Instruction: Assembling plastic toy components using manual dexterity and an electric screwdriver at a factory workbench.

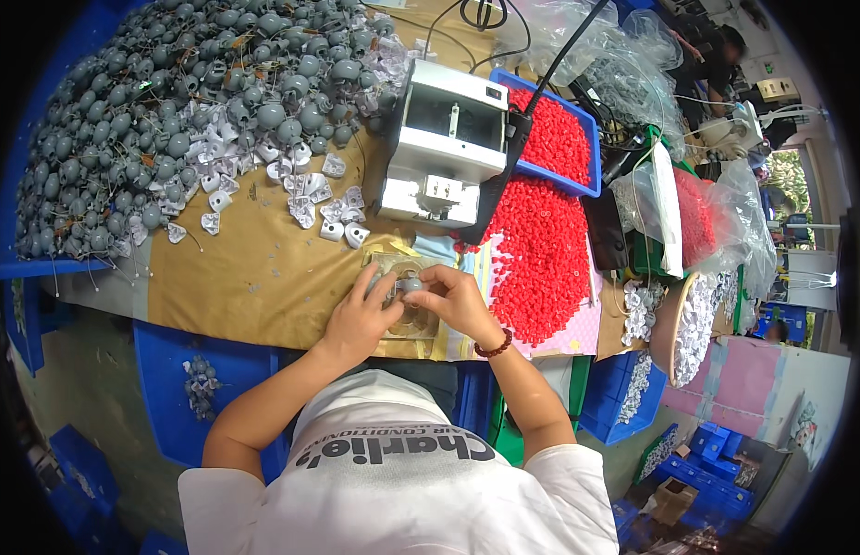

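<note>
My left hand (358,319) and my right hand (456,298) meet at the near edge of the table, over a square, see-through plate (417,329). Between my fingertips is a small grey rounded plastic part (411,285). The right thumb and forefinger pinch it from the right. On the left, my fingers are bent round grey plastic at the same spot; they partly hide it, and whether it is one piece or two I cannot tell. Several loose white plastic pieces (333,230) lie beyond my left hand.
A large heap of grey rounded parts (125,139) covers the left of the table. Straight ahead stands a white machine (446,120). Small red parts (541,259) are heaped at the right, with more in a blue tray (592,139). A tub of white pieces (666,338) stands farther right.
</note>
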Available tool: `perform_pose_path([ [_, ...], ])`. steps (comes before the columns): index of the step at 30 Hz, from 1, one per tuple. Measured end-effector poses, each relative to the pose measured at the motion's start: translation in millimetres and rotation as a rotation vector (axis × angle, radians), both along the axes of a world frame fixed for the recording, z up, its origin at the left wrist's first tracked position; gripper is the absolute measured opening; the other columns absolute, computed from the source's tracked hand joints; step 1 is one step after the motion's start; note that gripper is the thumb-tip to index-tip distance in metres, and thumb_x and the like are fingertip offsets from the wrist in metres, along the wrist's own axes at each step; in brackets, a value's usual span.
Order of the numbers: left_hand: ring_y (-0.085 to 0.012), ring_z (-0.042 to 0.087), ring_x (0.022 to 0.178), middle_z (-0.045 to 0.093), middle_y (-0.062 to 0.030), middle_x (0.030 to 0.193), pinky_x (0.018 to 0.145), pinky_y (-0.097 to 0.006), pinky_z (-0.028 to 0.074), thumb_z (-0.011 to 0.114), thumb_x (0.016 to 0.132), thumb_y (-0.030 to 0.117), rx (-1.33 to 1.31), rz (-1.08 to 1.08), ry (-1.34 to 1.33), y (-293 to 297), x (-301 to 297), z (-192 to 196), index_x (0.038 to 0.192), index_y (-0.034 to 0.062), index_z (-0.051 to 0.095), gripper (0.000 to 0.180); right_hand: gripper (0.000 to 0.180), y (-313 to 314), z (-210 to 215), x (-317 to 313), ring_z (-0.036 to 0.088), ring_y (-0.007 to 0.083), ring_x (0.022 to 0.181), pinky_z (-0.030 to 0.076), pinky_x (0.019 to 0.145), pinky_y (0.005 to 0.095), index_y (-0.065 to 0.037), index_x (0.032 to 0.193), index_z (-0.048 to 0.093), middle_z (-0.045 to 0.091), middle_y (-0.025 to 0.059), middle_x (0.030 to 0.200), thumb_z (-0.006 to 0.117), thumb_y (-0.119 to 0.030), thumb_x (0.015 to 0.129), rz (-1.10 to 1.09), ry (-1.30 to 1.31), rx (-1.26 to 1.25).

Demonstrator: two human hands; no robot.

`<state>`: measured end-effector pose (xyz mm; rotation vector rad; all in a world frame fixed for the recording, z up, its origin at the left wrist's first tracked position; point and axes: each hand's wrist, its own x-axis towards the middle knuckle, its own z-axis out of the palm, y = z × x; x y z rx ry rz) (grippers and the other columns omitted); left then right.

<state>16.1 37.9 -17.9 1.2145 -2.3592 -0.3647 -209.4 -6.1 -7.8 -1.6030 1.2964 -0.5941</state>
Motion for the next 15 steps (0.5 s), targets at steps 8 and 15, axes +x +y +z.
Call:
perform_pose_path([
  [8,-0.0427,0.049,0.136,0.057,-0.0136,0.138,0.105,-0.047,0.051,0.067,0.08,-0.002,0.033,0.002,0.091,-1,1,-5,0.113,0.0094,0.071,0.035,0.034,2,4,7,0.068,0.0248,0.068,0.055,0.063,0.0347,-0.001,0.104,0.067,0.068,0.0127,0.084,0.086,-0.02,0.084,0.007,0.126,-0.196],
  [15,-0.0369,0.051,0.132,0.061,-0.0134,0.129,0.11,-0.053,0.04,0.074,0.08,0.011,0.076,0.121,0.155,-15,-9,12,0.117,0.0083,0.069,0.038,0.035,8,4,16,0.065,0.0272,0.072,0.053,0.065,0.0369,-0.005,0.112,0.065,0.066,0.0104,0.087,0.084,-0.018,0.086,-0.048,0.163,-0.246],
])
